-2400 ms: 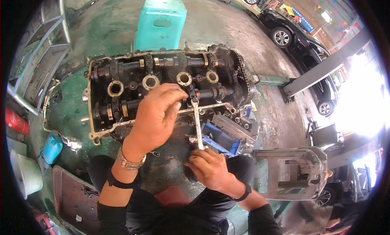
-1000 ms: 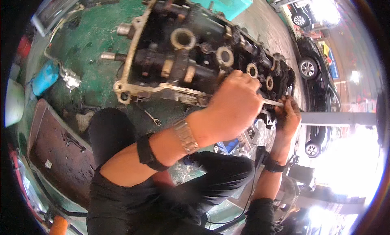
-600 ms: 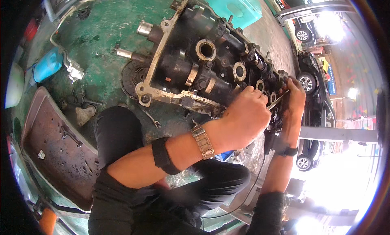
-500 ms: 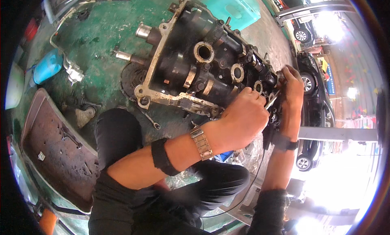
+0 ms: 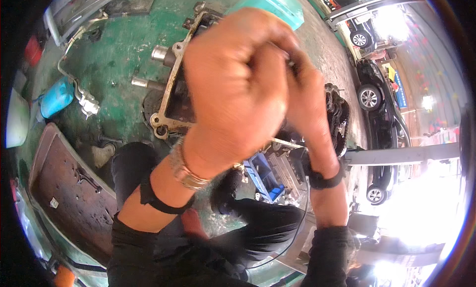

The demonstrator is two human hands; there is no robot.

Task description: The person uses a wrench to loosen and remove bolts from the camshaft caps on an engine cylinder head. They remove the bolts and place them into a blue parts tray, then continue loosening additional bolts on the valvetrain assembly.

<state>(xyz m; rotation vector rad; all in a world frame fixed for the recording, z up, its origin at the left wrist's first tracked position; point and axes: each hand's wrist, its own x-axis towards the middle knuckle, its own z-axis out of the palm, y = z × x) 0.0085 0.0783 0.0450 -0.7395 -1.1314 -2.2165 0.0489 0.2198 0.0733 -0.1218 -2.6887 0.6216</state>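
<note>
A: Head view. Condition of the hands?

B: Left hand just above centre, at 12 o'clock, fingers curled inward. Right hand at 2 o'clock, its fingers bent close against the left. A small pale glint shows between them, too small to identify. Whether either hand grips anything, I cannot tell.

A: Location of the engine head?

B: The engine head lies behind the hands as seen here, its pale rim at 10 o'clock, its far end between 2 and 3. The middle is hidden. Contact with the hands cannot be confirmed.

A: Expected handling?

B: In my judgement heavy, rigid and probably slick with oil. The bare outer rim at opposite ends looks the soundest hold. I would keep fingers off the metal pipe stubs between 10 and 11, and off the chain at the far end.

A: Materials, textures, shapes?

B: Rim: flat, stained cast metal with round bolt holes. Stubs: smooth, cylindrical, greyish. Chain end: dark, toothed, greasy-looking. At 5 o'clock, an angular blue tray. Between 8 and 9, a shallow, scuffed brown tray with rounded corners. Between 12 and 1, a smooth teal stool, apparently plastic.
</note>
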